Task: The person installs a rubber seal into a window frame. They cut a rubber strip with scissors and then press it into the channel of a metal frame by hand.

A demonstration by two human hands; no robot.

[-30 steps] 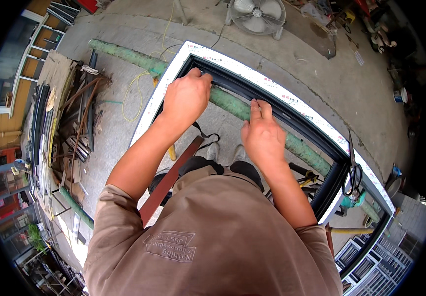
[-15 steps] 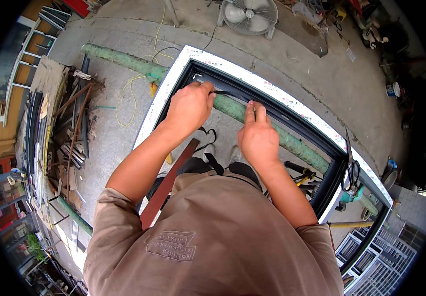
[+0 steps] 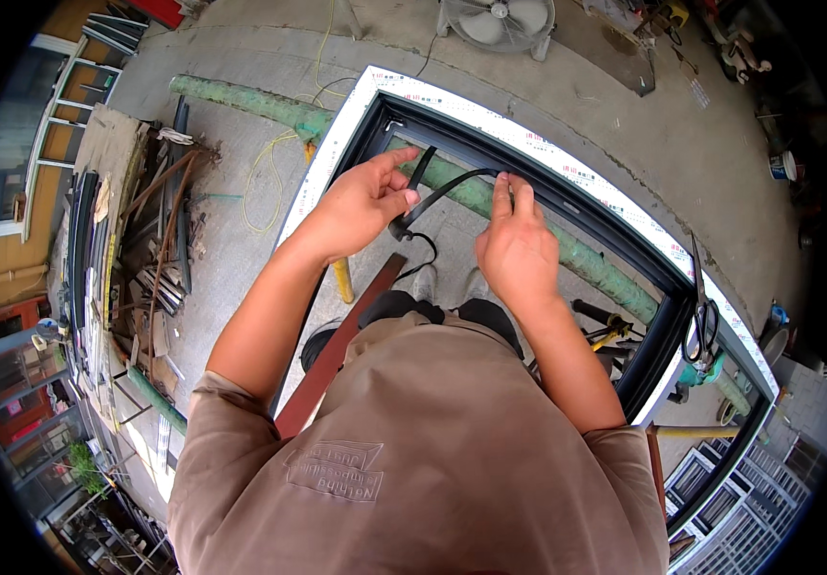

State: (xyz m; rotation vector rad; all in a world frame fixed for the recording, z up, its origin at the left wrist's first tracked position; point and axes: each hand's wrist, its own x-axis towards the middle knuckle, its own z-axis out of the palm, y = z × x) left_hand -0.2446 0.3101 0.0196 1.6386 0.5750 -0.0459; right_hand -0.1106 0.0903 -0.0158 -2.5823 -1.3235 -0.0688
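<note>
A black rubber sealing strip (image 3: 421,171) hangs in a loop inside the window frame (image 3: 528,144), which has white protective film on its face and dark inner channels. My left hand (image 3: 361,206) is near the frame's far left corner, its thumb and fingers closed on the strip and the index finger reaching forward. At the frame's far inner edge, my right hand (image 3: 519,235) presses the strip's other part there with its fingertips; its thumb is hidden. Below my left hand, the strip's tail curls downward.
Black-handled scissors (image 3: 703,326) lie on the frame at the right. Green pipes (image 3: 605,266) run beneath it. A reddish-brown bar (image 3: 337,350) slants beside my body. Scrap wood and metal (image 3: 150,230) are piled at left; a floor fan (image 3: 500,24) stands beyond.
My left hand has drawn back from the frame's far edge, and the strip now bows out in a wider loop. My right hand stays at the edge. The view has shifted slightly.
</note>
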